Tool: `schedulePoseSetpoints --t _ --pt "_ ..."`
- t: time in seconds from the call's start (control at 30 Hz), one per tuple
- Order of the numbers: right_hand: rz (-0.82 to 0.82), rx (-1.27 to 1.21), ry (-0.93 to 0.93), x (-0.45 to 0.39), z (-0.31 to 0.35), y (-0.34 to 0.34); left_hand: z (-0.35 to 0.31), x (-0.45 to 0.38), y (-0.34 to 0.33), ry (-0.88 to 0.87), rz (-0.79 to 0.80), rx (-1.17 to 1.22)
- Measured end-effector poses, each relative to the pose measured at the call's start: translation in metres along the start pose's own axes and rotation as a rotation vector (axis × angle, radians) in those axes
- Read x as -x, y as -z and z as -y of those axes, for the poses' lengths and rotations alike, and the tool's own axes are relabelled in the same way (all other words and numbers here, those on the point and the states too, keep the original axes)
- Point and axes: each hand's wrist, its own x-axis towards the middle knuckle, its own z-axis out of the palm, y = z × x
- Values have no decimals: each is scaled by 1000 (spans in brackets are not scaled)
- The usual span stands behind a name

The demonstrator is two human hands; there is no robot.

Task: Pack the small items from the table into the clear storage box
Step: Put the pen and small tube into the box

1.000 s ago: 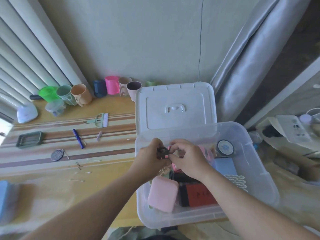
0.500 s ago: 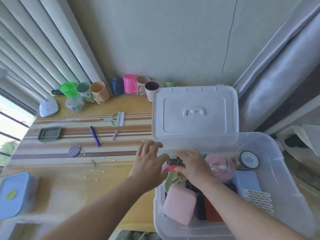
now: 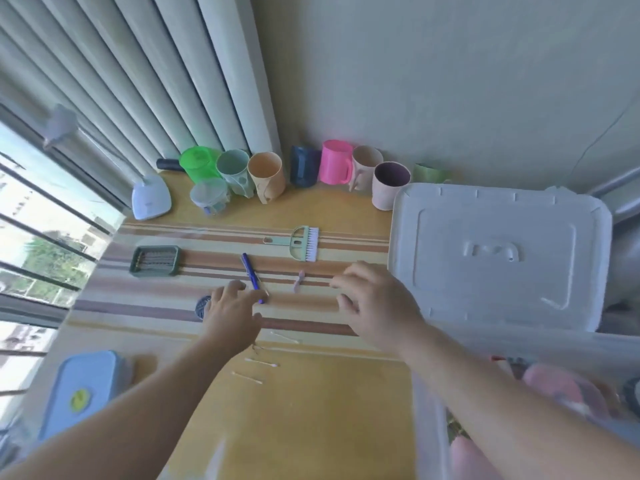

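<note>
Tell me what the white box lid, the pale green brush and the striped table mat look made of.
White box lid: moulded plastic, matte, with raised ribs and a handle recess. Pale green brush: likely plastic body, white synthetic-looking bristles. Striped table mat: flat and thin, possibly woven or vinyl; blur leaves it open.

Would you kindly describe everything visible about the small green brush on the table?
The green brush looks like pale green plastic, with a flat handle pointing left that has a hole at its tip, an arched, slotted head and a row of white bristles along its right side. It lies flat on the striped mat, and neither hand touches it.
</note>
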Motion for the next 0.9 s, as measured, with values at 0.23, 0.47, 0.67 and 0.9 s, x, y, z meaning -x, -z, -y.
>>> schedulePoseSetpoints --t 0.23,0.47,0.67,0.9 --pt "659 264 -242 -95 -1 -136 54 -99 9 -368 -24 -424" --pt "591 298 -470 -86 -16 -173 63 -132 -13 -423 -22 -444" --pt "718 402 -560 -59 -19 -169 86 -103 -27 -605 -86 -388" --pt "391 -317 -640 -45 32 -32 35 -27 14 -631 -250 176"
